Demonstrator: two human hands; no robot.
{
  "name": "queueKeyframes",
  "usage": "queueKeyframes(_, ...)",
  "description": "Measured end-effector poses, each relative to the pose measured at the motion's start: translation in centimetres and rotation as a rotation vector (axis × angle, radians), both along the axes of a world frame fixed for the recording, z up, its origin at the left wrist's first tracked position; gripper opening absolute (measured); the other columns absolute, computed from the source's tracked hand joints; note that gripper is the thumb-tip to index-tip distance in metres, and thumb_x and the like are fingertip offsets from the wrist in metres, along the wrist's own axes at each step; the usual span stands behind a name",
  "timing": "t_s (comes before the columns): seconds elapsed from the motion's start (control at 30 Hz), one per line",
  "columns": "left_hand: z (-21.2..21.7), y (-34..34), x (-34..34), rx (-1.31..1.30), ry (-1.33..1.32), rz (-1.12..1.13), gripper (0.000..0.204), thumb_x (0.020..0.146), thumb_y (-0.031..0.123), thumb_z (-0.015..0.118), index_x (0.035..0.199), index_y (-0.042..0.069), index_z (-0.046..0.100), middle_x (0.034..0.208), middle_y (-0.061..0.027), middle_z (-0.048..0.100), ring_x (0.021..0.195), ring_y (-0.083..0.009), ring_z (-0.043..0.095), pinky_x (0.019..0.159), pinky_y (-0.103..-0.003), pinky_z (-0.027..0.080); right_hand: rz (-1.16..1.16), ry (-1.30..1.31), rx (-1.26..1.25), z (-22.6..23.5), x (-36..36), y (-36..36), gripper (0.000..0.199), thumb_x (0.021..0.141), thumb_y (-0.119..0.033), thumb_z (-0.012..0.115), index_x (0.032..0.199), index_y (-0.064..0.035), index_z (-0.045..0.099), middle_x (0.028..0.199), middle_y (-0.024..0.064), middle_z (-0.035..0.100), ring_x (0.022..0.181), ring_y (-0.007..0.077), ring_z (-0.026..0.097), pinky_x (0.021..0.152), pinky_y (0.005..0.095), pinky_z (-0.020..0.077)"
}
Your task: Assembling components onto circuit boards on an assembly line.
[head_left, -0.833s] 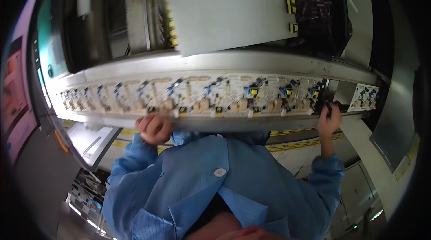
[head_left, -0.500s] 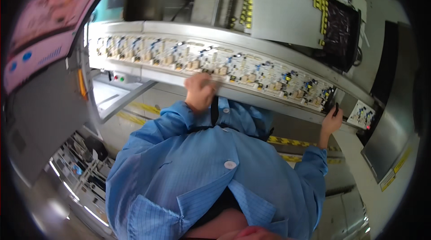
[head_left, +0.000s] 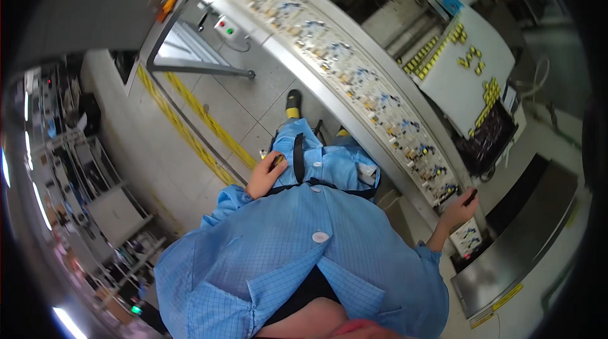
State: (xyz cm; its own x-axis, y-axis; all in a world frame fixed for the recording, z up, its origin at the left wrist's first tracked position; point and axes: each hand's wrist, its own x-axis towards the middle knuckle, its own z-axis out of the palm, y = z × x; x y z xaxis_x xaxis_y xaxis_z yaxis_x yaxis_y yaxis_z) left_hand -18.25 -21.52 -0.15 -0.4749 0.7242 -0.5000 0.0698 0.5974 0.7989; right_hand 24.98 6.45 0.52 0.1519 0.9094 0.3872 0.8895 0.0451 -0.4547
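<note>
My left hand (head_left: 266, 175) is lowered in front of my blue smock, away from the rail, its fingers curled around a small dark and yellow part (head_left: 277, 161) that is mostly hidden. At the near right end of the conveyor rail, my right hand (head_left: 457, 211) grips a small black object (head_left: 470, 197); its kind is not clear. Just beyond that hand, a long row of white circuit boards (head_left: 345, 66) with blue, yellow and black components lies in the rail. A separate circuit board (head_left: 467, 239) sits beside my right wrist, with a red light at its edge.
Past the conveyor rail (head_left: 411, 93), a grey sheet (head_left: 472, 66) carries several yellow-and-black components (head_left: 491, 95), next to a bin lined with black plastic (head_left: 491, 139). A metal frame (head_left: 190, 63) and a switch box (head_left: 226, 28) stand at left. Yellow striped tape (head_left: 209, 127) marks the floor.
My view and body have turned, so the rail now slants down to the right. My left hand has left the boards and dropped beside my smock. My right hand still holds the black object.
</note>
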Motion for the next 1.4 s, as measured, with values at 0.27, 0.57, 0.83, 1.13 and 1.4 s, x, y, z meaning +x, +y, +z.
queueKeyframes(0.27,1.6,-9.4,-4.2,0.170,0.066,0.253,0.025,0.084,0.022,0.074,0.084,0.006,0.055,0.076,-0.0026,0.050,0.067,-0.0153,0.043,0.061,-0.030,0.037,1.151,0.360,-0.298,5.7,-31.9,-4.5,0.005,0.084,0.001,0.064,0.087,-0.0019,0.066,0.076,0.0070,0.065,0.062,0.0146,0.060,0.056,0.0272,0.0472)
queueKeyframes(0.57,3.1,-29.3,-12.2,0.121,0.152,0.679,0.020,0.087,0.023,0.073,0.087,0.005,0.064,0.081,-0.0080,0.060,0.077,-0.0206,0.057,0.071,-0.031,0.046,2.061,-0.572,-1.023,7.0,-61.7,-22.9,0.044,0.088,-0.046,0.066,0.086,-0.0019,0.068,0.074,0.0177,0.065,0.068,0.0311,0.064,0.062,0.0374,0.0489)
queueKeyframes(0.83,1.9,-37.7,-13.5,0.214,-0.195,0.997,0.022,0.093,0.019,0.058,0.097,-0.002,0.063,0.083,-0.0112,0.063,0.080,-0.0151,0.058,0.072,-0.033,0.047,2.206,-0.958,-1.178,5.8,-78.6,-35.2,0.056,0.090,-0.054,0.060,0.082,0.0000,0.069,0.071,0.0205,0.065,0.069,0.0350,0.064,0.064,0.0435,0.0492)
queueKeyframes(1.13,4.4,-46.8,-34.8,0.173,-0.238,1.113,0.020,0.091,0.017,0.060,0.094,-0.002,0.063,0.081,-0.0062,0.061,0.078,-0.0107,0.055,0.069,-0.030,0.045,2.366,-0.338,-1.250,4.0,-98.9,-49.1,0.038,0.095,-0.040,0.059,0.097,-0.0021,0.065,0.078,0.0165,0.066,0.071,0.0291,0.064,0.065,0.0400,0.0472)
queueKeyframes(1.4,4.7,-52.6,-55.0,0.228,-0.189,1.047,0.018,0.090,0.017,0.063,0.091,-0.002,0.062,0.080,-0.0024,0.059,0.076,-0.0090,0.052,0.067,-0.029,0.043,2.016,-0.353,-1.414,6.0,-113.4,-52.1,0.037,0.096,-0.040,0.058,0.098,-0.0037,0.065,0.075,0.0090,0.065,0.070,0.0204,0.063,0.064,0.0341,0.0479)
